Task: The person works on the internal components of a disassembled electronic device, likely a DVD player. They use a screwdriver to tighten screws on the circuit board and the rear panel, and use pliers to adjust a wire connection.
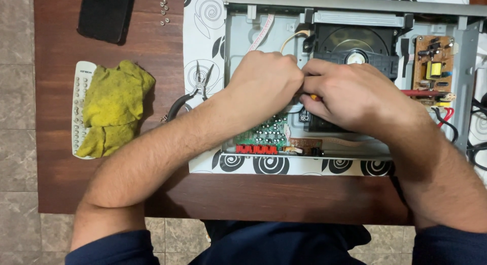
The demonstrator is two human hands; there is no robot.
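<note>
My forearms cross the wooden table (111,189) so both hands meet over the opened disc player (355,143). My left hand (266,82) is curled shut, knuckles up, steadying something I cannot make out. My right hand (355,95) pinches a small red and yellow tool tip (314,97), most of it hidden beneath my fingers. Past them sits the black disc tray (355,44); pliers (195,90) and a yellow cloth (114,105) lie within reach on my left
</note>
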